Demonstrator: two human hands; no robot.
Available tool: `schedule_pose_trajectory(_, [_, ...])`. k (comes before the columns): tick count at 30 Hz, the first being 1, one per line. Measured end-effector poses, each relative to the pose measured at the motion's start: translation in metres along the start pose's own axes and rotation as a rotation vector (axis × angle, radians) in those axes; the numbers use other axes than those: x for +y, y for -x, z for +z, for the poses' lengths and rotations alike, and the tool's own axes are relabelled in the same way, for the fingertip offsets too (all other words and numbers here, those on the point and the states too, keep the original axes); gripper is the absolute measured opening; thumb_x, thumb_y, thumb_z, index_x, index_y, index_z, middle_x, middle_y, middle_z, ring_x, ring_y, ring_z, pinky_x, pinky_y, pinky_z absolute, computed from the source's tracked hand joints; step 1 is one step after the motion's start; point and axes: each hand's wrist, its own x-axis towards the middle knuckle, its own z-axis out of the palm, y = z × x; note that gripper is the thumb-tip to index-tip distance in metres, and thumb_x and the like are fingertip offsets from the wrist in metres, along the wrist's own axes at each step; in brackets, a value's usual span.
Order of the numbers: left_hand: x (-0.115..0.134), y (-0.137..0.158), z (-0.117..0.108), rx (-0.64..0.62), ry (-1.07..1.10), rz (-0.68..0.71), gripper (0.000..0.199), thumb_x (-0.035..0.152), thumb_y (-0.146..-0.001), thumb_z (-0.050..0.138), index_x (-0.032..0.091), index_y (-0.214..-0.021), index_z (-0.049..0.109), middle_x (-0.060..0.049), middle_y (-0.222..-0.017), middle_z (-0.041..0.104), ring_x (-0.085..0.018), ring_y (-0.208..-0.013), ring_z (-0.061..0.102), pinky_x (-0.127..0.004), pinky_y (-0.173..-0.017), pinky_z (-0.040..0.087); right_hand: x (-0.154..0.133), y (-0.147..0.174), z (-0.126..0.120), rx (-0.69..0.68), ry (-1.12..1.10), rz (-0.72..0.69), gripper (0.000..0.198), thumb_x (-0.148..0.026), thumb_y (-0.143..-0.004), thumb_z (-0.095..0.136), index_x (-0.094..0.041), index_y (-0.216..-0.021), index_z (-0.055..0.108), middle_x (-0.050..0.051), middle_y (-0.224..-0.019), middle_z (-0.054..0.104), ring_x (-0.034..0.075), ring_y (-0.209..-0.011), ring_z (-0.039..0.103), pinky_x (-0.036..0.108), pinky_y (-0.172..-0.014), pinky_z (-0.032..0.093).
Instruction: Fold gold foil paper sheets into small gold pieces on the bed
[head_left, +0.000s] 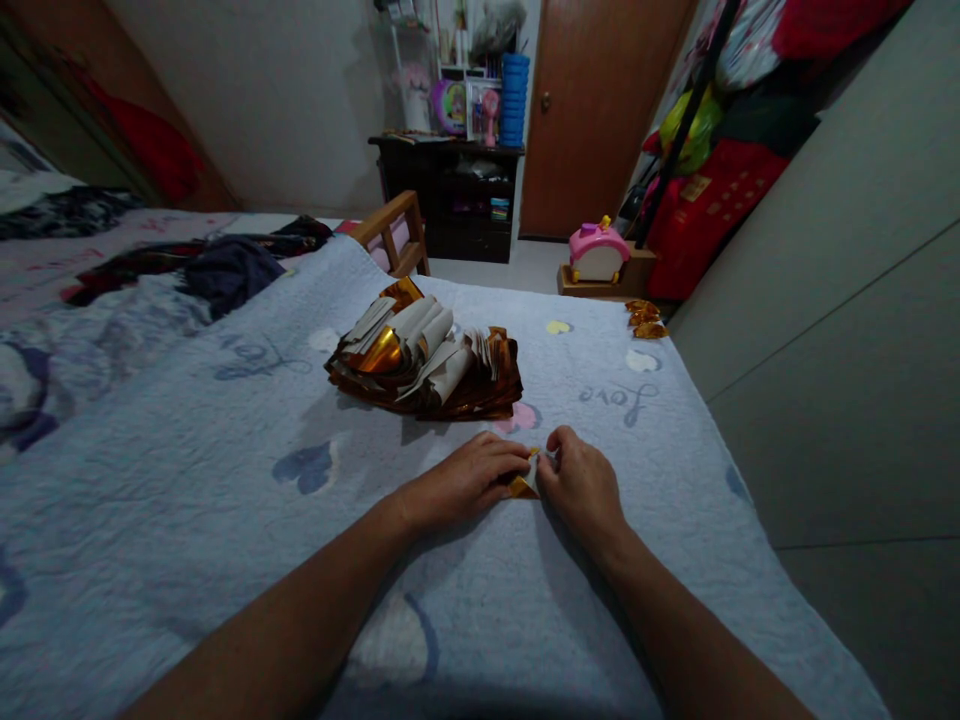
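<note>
A small piece of gold foil paper (524,486) with a pale underside lies partly folded on the bed between my hands. From the left, my left hand (480,472) presses its fingers onto the paper. Curled fingers of my right hand (581,482) pinch the paper's right side, covering part of it. Beyond my hands sits a loose stack of gold foil sheets (480,400), some curled over to show whitish backs. Several folded gold pieces (646,320) rest in a group at the bed's far right corner.
The bed has a pale blue quilted cover (225,480). Dark clothes (232,272) lie at its left. Past the far edge are a wooden chair (401,232), a dark cabinet (450,190) and a pink toy (598,248). A pale cupboard (840,380) borders the right side.
</note>
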Motion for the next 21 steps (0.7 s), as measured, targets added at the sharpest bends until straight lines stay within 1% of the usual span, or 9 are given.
schedule_pose_trajectory(4, [-0.0019,0.0003,0.0016,-0.007,-0.001,0.004,0.037,0.011,-0.093,0.058,0.024,-0.128,0.062,-0.007,-0.136,0.063,-0.023,-0.124,0.051,-0.041,-0.109,0.039,0.0005,0.0015,0.0028,-0.016,-0.077,0.004,0.015,-0.016,-0.085,0.057,-0.019,-0.099,0.058,0.003,-0.070,0.064,0.019,-0.063,0.056,0.029,-0.060,0.028])
schedule_pose_trajectory(7, [-0.0022,-0.0002,0.0020,-0.009,0.002,0.005,0.036,0.013,-0.095,0.058,0.024,-0.129,0.062,-0.006,-0.136,0.063,-0.023,-0.125,0.051,-0.040,-0.109,0.038,0.0007,0.0024,0.0034,-0.034,-0.169,-0.064,0.020,-0.015,-0.081,0.057,-0.018,-0.101,0.057,0.002,-0.073,0.062,0.019,-0.066,0.055,0.028,-0.062,0.032])
schedule_pose_trajectory(10, [-0.0010,-0.0008,0.0013,-0.007,0.007,-0.002,0.035,0.014,-0.095,0.059,0.024,-0.129,0.062,-0.007,-0.137,0.063,-0.023,-0.125,0.051,-0.040,-0.109,0.038,0.0014,0.0036,0.0034,-0.021,-0.231,-0.102,0.018,-0.014,-0.078,0.055,-0.019,-0.095,0.055,0.001,-0.074,0.061,0.018,-0.066,0.054,0.028,-0.064,0.034])
schedule_pose_trajectory(13, [0.0002,-0.0006,0.0002,-0.010,0.008,-0.006,0.035,0.014,-0.095,0.058,0.023,-0.129,0.062,-0.007,-0.137,0.063,-0.023,-0.124,0.052,-0.041,-0.108,0.039,0.0031,0.0055,0.0023,-0.014,-0.261,-0.087,0.010,-0.014,-0.075,0.054,-0.021,-0.083,0.052,0.001,-0.072,0.059,0.017,-0.064,0.052,0.028,-0.063,0.034])
schedule_pose_trajectory(15, [0.0003,-0.0001,-0.0001,-0.012,0.008,-0.006,0.034,0.016,-0.096,0.058,0.023,-0.129,0.062,-0.007,-0.137,0.062,-0.023,-0.123,0.052,-0.041,-0.108,0.039,0.0047,0.0067,0.0013,-0.025,-0.277,-0.096,0.008,-0.015,-0.076,0.055,-0.021,-0.075,0.050,0.001,-0.071,0.060,0.017,-0.066,0.052,0.028,-0.063,0.034])
schedule_pose_trajectory(17, [-0.0002,0.0004,0.0001,-0.010,0.009,-0.006,0.033,0.017,-0.096,0.059,0.023,-0.128,0.062,-0.007,-0.138,0.062,-0.023,-0.124,0.051,-0.040,-0.108,0.039,0.0063,0.0075,0.0005,-0.043,-0.287,-0.119,0.008,-0.015,-0.076,0.055,-0.021,-0.073,0.051,0.002,-0.072,0.061,0.018,-0.068,0.053,0.029,-0.065,0.036])
schedule_pose_trajectory(21, [-0.0015,0.0003,0.0011,-0.002,0.015,-0.002,0.033,0.016,-0.095,0.060,0.023,-0.127,0.061,-0.006,-0.137,0.063,-0.023,-0.124,0.052,-0.040,-0.108,0.039,0.0079,0.0074,0.0001,-0.060,-0.284,-0.141,0.007,-0.014,-0.076,0.055,-0.021,-0.074,0.055,0.003,-0.073,0.062,0.018,-0.070,0.055,0.029,-0.066,0.037])
